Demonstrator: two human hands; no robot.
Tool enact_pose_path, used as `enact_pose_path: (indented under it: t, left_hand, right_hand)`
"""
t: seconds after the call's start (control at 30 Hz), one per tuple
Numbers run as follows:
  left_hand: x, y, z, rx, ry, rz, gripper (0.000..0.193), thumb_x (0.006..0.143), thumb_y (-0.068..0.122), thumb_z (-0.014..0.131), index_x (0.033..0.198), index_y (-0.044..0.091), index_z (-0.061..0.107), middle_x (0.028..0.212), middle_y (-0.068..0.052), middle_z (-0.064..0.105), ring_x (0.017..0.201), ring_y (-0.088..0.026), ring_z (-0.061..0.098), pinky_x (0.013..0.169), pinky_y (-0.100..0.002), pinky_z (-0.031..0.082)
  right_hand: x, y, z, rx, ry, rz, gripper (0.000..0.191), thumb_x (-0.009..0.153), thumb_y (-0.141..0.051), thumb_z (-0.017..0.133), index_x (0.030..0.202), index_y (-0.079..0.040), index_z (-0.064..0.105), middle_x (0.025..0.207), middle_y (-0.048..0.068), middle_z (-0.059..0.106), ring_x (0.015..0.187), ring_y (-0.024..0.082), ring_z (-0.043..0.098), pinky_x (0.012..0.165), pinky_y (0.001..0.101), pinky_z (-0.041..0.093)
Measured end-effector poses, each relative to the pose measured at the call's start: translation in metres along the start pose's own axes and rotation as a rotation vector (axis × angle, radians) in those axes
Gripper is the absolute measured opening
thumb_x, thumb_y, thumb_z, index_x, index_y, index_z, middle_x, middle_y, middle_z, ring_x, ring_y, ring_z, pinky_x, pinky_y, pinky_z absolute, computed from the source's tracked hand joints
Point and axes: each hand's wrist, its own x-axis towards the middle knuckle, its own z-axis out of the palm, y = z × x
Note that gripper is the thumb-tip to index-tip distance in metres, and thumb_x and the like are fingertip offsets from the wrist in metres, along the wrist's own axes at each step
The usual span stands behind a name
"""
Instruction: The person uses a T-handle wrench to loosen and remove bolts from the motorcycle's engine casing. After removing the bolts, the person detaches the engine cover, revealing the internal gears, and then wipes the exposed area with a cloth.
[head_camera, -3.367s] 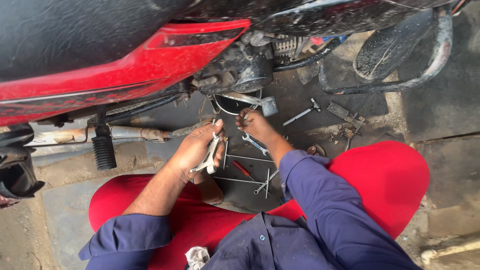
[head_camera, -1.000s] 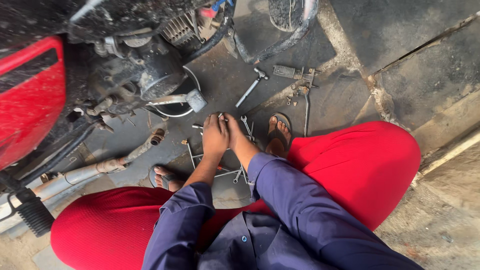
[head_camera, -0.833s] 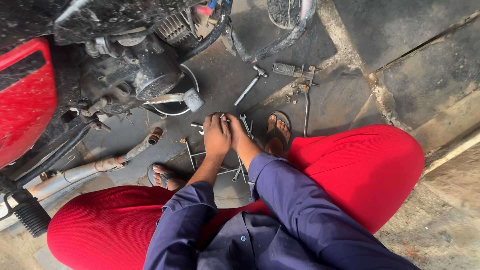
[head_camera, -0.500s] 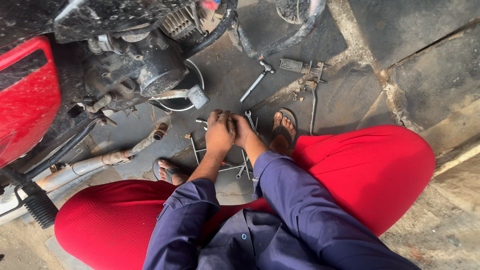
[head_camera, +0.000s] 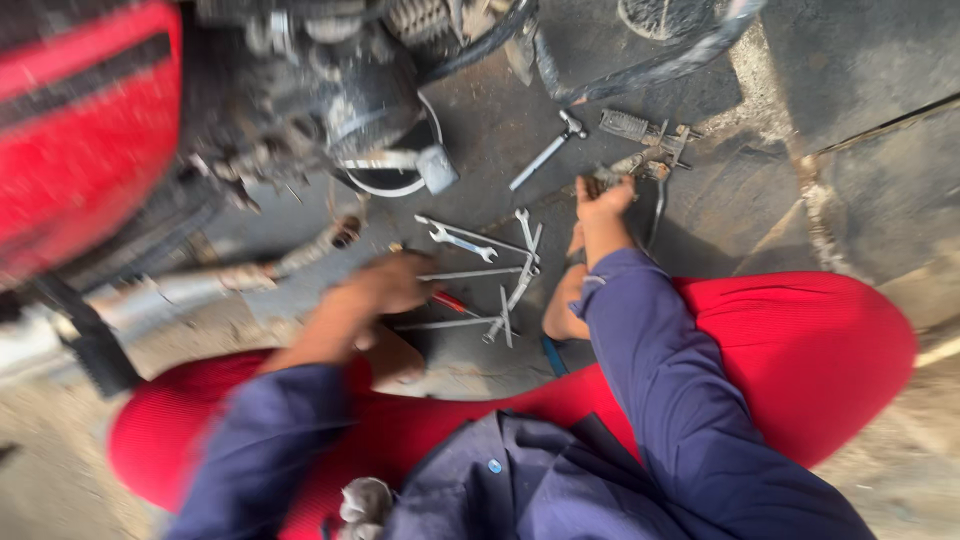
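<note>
My right hand (head_camera: 601, 206) reaches out to the far right, its fingers curled at a small metal part (head_camera: 628, 166) on the ground; whether it grips the part is unclear. My left hand (head_camera: 378, 288) is blurred and hovers low beside a red-handled tool (head_camera: 449, 300) and a spread of several wrenches (head_camera: 478, 244). Whether it holds anything is hidden by blur. Both arms wear dark blue sleeves, over red trousers (head_camera: 800, 350). One bare foot (head_camera: 563, 305) rests by the wrenches.
A red motorcycle (head_camera: 85, 130) with its dark engine (head_camera: 340, 95) stands at the upper left, a round pan (head_camera: 395, 180) under it. A long-handled tool (head_camera: 545, 160) and a footpeg-like part (head_camera: 640, 128) lie further out. The exhaust pipe (head_camera: 190, 285) runs left.
My hands were together over the wrenches; now they are apart. The right hand has moved out to the right toward the metal parts, and the left has swung left and down.
</note>
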Motion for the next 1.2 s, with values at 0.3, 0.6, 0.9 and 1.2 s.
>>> enact_pose_path:
  t: [0.3, 0.6, 0.9, 1.2]
  left_hand:
    - [-0.167, -0.084, -0.083, -0.104, 0.182, -0.28, 0.037, 0.099, 0.038, 0.059, 0.13, 0.02, 0.069, 0.104, -0.014, 0.076, 0.092, -0.035, 0.073, 0.086, -0.048, 0.055]
    - [-0.211, -0.099, -0.105, -0.398, 0.215, -0.165, 0.038, 0.095, 0.037, 0.058, 0.126, 0.016, 0.064, 0.08, -0.005, 0.079, 0.083, -0.03, 0.074, 0.076, -0.045, 0.056]
    - [-0.241, -0.146, -0.104, -0.31, 0.407, -0.213, 0.042, 0.095, 0.036, 0.064, 0.13, 0.012, 0.064, 0.088, -0.009, 0.077, 0.09, -0.034, 0.072, 0.076, -0.049, 0.055]
    - [-0.248, -0.163, -0.097, -0.358, 0.313, -0.233, 0.048, 0.093, 0.039, 0.063, 0.135, 0.016, 0.061, 0.094, -0.01, 0.078, 0.092, -0.034, 0.072, 0.079, -0.048, 0.055]
  right_hand:
    - [-0.021, 0.154, -0.037, -1.316, -0.52, 0.051, 0.032, 0.092, -0.02, 0.07, 0.121, -0.007, 0.062, 0.097, 0.011, 0.07, 0.074, 0.027, 0.067, 0.061, 0.0444, 0.054]
    - [-0.091, 0.289, -0.101, -2.57, -1.311, -0.687, 0.016, 0.087, -0.024, 0.074, 0.097, -0.012, 0.077, 0.102, 0.014, 0.075, 0.101, 0.034, 0.068, 0.09, 0.0475, 0.054]
    - [-0.095, 0.358, -0.131, -2.694, -1.529, -1.289, 0.012, 0.09, -0.012, 0.071, 0.099, -0.009, 0.077, 0.108, 0.014, 0.075, 0.111, 0.032, 0.07, 0.093, 0.0442, 0.057]
    - [-0.091, 0.336, -0.098, -2.05, -0.976, -0.659, 0.018, 0.08, -0.016, 0.079, 0.098, -0.011, 0.079, 0.094, 0.007, 0.08, 0.086, 0.02, 0.077, 0.08, 0.0327, 0.06]
